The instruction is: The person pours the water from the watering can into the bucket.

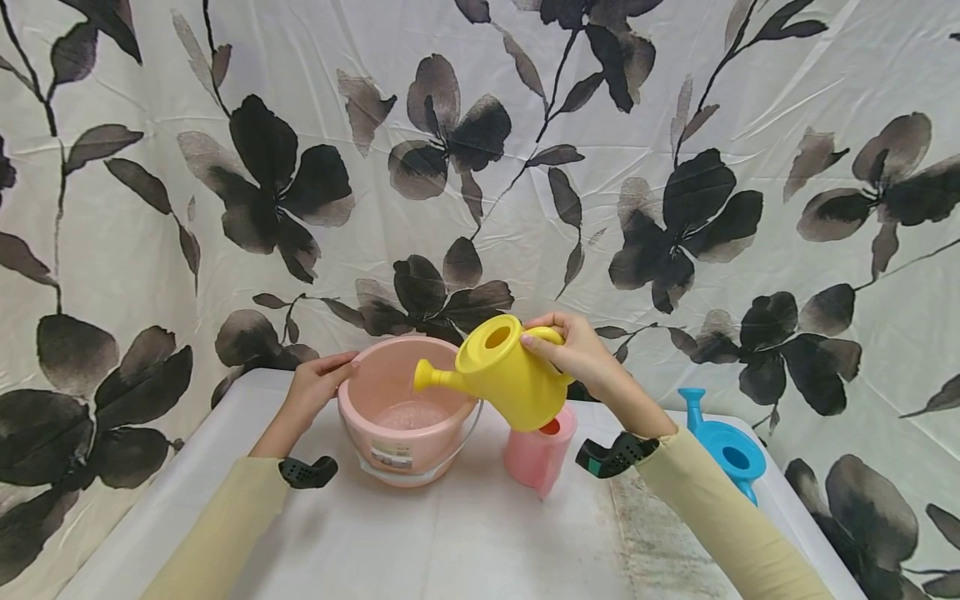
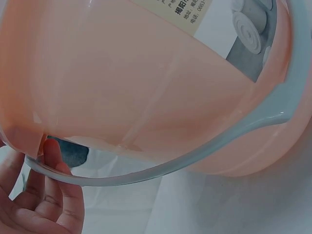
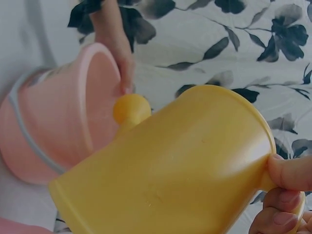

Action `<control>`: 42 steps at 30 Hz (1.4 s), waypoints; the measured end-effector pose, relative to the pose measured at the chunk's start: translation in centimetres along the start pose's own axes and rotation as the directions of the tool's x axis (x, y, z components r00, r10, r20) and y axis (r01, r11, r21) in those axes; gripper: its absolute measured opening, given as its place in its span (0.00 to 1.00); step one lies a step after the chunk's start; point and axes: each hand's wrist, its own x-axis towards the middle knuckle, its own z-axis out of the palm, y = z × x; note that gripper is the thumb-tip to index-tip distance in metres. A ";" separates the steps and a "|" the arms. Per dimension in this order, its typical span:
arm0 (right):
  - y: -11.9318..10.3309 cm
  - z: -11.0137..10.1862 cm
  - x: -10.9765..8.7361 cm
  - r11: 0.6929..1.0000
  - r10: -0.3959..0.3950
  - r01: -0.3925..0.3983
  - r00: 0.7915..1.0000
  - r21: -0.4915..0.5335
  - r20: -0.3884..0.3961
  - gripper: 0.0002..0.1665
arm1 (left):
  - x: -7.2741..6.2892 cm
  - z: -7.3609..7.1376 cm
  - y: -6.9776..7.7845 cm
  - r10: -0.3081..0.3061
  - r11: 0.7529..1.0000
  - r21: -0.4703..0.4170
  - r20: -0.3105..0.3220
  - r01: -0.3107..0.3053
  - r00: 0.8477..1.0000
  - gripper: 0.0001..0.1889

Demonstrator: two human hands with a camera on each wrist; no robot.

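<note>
My right hand grips the handle of a yellow watering can, and in the right wrist view its thumb and fingers wrap that handle. The can is off the table, tilted left, its spout over the mouth of a pink bucket. At the bucket's left rim, my left hand holds the edge; up close, the fingers curl by the rim where the grey-white bail handle joins. A shiny, rippled surface like water shows at the bucket's bottom.
Just right of the bucket, partly below the yellow can, stands a pink watering can. A blue watering can sits near the table's right edge. Behind the white-covered table hangs a floral curtain.
</note>
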 end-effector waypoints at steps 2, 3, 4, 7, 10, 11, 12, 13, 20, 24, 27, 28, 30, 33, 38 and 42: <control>-0.1 0.0 0.1 1.000 -0.004 0.004 1.000 0.005 -0.002 0.19 | 0.1 0.0 0.0 -0.005 1.000 -0.001 0.000 0.005 1.000 0.27; -0.1 0.0 0.1 1.000 -0.004 0.005 1.000 0.007 -0.004 0.19 | 0.1 0.0 0.0 -0.008 1.000 -0.002 0.001 0.008 1.000 0.27; -0.1 0.0 0.1 1.000 -0.003 0.003 1.000 0.008 -0.007 0.19 | 0.2 0.0 0.0 -0.011 1.000 -0.002 0.001 0.011 1.000 0.27; -0.3 0.0 0.2 1.000 0.003 -0.003 1.000 0.010 -0.012 0.19 | 0.3 0.0 0.0 -0.016 1.000 -0.003 0.004 0.016 1.000 0.27; -0.4 0.1 0.3 1.000 0.010 -0.010 1.000 0.011 -0.014 0.19 | 0.4 0.0 0.1 -0.013 1.000 -0.006 0.009 0.013 1.000 0.27; -0.4 0.1 0.3 1.000 0.011 -0.011 1.000 0.012 -0.014 0.19 | 0.5 0.0 0.1 -0.011 1.000 -0.007 0.011 0.011 1.000 0.28; -0.4 0.1 0.4 1.000 0.012 -0.012 1.000 0.013 -0.014 0.19 | 0.5 0.0 0.1 -0.010 1.000 -0.007 0.012 0.010 1.000 0.27; -0.4 0.1 0.4 1.000 0.013 -0.013 1.000 0.013 -0.014 0.19 | 0.5 0.0 0.1 -0.008 1.000 -0.008 0.013 0.009 1.000 0.27; -0.3 0.0 0.6 1.000 0.011 -0.011 1.000 0.019 -0.011 0.20 | 0.7 -0.1 0.0 -0.003 1.000 -0.014 0.019 0.003 1.000 0.27; -0.5 0.0 0.7 1.000 0.018 -0.017 1.000 0.023 -0.017 0.20 | 0.8 -0.1 0.0 0.006 1.000 -0.013 0.020 -0.006 1.000 0.27; -0.5 0.1 0.8 1.000 0.026 -0.025 0.999 0.019 -0.022 0.20 | 0.8 -0.1 0.0 0.005 1.000 -0.013 0.021 -0.005 1.000 0.26; -0.6 0.1 0.8 0.999 0.026 -0.026 0.999 0.019 -0.022 0.20 | 0.9 -0.1 0.0 0.005 1.000 -0.013 0.022 -0.004 1.000 0.26; -0.5 0.1 0.8 1.000 0.024 -0.024 0.999 0.018 -0.023 0.20 | 0.9 -0.1 -0.1 0.001 1.000 -0.016 0.022 -0.001 1.000 0.26; -0.5 0.1 0.7 1.000 0.021 -0.020 1.000 0.021 -0.023 0.20 | 0.9 -0.1 -0.1 0.001 1.000 -0.016 0.020 0.000 1.000 0.26; -0.5 0.1 0.8 1.000 0.021 -0.021 1.000 0.017 -0.023 0.20 | 1.0 0.0 -0.1 0.009 1.000 -0.016 0.016 -0.009 1.000 0.26; -0.3 0.2 0.9 1.000 0.023 -0.023 0.999 0.013 -0.026 0.20 | 1.0 0.0 -0.1 0.010 1.000 -0.019 0.016 -0.010 1.000 0.26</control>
